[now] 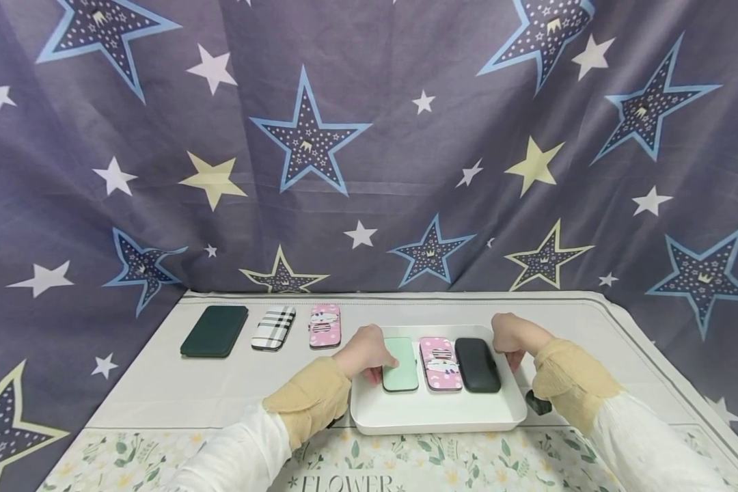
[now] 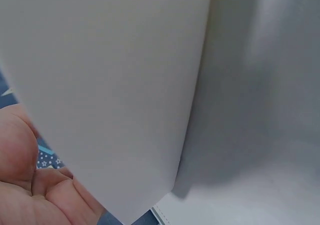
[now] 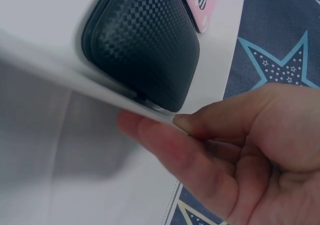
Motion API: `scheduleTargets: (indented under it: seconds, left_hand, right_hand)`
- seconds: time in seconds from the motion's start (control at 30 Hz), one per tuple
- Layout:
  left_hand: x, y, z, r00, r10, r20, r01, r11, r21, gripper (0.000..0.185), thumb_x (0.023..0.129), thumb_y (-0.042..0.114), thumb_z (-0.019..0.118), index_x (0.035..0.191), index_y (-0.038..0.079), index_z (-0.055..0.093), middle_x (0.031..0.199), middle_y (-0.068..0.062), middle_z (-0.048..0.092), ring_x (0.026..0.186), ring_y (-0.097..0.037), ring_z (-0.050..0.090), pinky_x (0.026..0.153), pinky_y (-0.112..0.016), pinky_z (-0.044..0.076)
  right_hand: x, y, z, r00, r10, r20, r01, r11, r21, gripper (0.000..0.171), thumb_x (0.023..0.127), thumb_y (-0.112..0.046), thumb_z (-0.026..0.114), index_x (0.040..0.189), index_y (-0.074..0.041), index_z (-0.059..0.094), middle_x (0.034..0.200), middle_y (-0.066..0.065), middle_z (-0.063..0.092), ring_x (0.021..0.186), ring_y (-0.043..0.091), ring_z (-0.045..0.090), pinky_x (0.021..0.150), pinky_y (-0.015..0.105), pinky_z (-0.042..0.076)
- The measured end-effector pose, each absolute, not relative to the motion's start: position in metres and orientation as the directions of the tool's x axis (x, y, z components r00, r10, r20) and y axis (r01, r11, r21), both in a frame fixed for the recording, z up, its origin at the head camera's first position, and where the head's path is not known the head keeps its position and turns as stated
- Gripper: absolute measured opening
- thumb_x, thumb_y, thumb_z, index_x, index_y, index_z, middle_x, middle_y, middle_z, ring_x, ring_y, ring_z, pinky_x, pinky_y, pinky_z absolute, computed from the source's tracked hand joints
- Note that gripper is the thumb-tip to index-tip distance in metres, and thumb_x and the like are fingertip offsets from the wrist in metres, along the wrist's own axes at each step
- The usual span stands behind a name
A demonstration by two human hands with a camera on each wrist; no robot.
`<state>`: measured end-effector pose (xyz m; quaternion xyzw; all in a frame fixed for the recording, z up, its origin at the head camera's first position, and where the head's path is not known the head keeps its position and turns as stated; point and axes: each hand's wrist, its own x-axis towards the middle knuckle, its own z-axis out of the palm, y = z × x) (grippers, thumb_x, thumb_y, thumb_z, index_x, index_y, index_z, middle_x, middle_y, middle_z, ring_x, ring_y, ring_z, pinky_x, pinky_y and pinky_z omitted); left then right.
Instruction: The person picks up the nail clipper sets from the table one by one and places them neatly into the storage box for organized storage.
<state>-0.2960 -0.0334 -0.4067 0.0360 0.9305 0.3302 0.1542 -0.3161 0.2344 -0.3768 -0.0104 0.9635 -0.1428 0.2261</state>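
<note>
A white tray point(image 1: 436, 410) lies on the table with three cases side by side in it: a mint green case point(image 1: 400, 365), a pink cartoon case point(image 1: 440, 364) and a black textured case point(image 1: 477, 365). My left hand point(image 1: 365, 352) grips the tray's left rim beside the green case; the left wrist view shows its fingers point(image 2: 30, 185) against the tray wall point(image 2: 125, 85). My right hand point(image 1: 513, 335) pinches the right rim point(image 3: 60, 65), thumb on top and fingers point(image 3: 165, 150) underneath, next to the black case point(image 3: 145, 40).
On the table to the left lie a dark green case point(image 1: 214, 331), a plaid case point(image 1: 273, 328) and a second pink case point(image 1: 324, 326) in a row. A star-patterned curtain point(image 1: 369, 171) hangs behind. A floral cloth point(image 1: 406, 465) covers the near edge.
</note>
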Motion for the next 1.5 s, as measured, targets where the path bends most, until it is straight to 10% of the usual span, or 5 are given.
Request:
scheduleTargets:
  seconds: [0.5, 0.77, 1.03, 1.5]
  left_hand:
    - [-0.292, -0.049, -0.377, -0.942, 0.184, -0.279, -0.063, 0.722, 0.690, 0.026, 0.084, 0.015, 0.070, 0.078, -0.004, 0.053, 0.057, -0.017, 0.063, 0.043, -0.023, 0.063, 0.047, -0.032, 0.055]
    - [-0.289, -0.064, -0.350, -0.981, 0.185, -0.056, 0.130, 0.847, 0.515, 0.034, 0.091, 0.024, 0.059, 0.064, 0.003, 0.056, 0.056, -0.011, 0.064, 0.047, -0.019, 0.064, 0.054, -0.025, 0.054]
    - [-0.294, -0.079, -0.344, -0.972, 0.165, 0.169, 0.226, 0.859, 0.459, 0.062, 0.090, 0.035, 0.061, 0.132, -0.008, 0.044, 0.124, -0.025, 0.056, 0.112, -0.036, 0.058, 0.091, -0.046, 0.050]
    - [-0.322, -0.113, -0.378, -0.883, 0.344, 0.321, 0.398, 0.910, 0.120, 0.082, 0.088, 0.056, 0.053, 0.150, 0.011, 0.023, 0.154, -0.020, 0.018, 0.143, -0.037, 0.015, 0.111, -0.060, 0.018]
  right_hand:
    - [-0.313, 0.233, -0.377, -0.906, -0.097, -0.413, 0.030, 0.957, -0.290, 0.012, 0.082, 0.011, 0.045, 0.077, 0.006, 0.054, 0.054, 0.013, 0.063, 0.048, 0.020, 0.066, 0.050, 0.026, 0.056]
    - [-0.313, 0.233, -0.378, -0.909, -0.104, -0.404, 0.014, 0.960, -0.280, 0.009, 0.081, 0.011, 0.046, 0.078, 0.007, 0.054, 0.054, 0.012, 0.063, 0.047, 0.020, 0.066, 0.050, 0.025, 0.055]
    - [-0.314, 0.234, -0.378, -0.909, -0.106, -0.403, 0.017, 0.957, -0.290, 0.008, 0.081, 0.010, 0.047, 0.083, 0.011, 0.055, 0.055, 0.013, 0.063, 0.048, 0.020, 0.066, 0.049, 0.026, 0.055]
    - [-0.312, 0.234, -0.376, -0.912, -0.102, -0.396, 0.024, 0.953, -0.302, 0.009, 0.080, 0.011, 0.047, 0.082, 0.012, 0.055, 0.057, 0.015, 0.063, 0.048, 0.021, 0.066, 0.049, 0.026, 0.055]
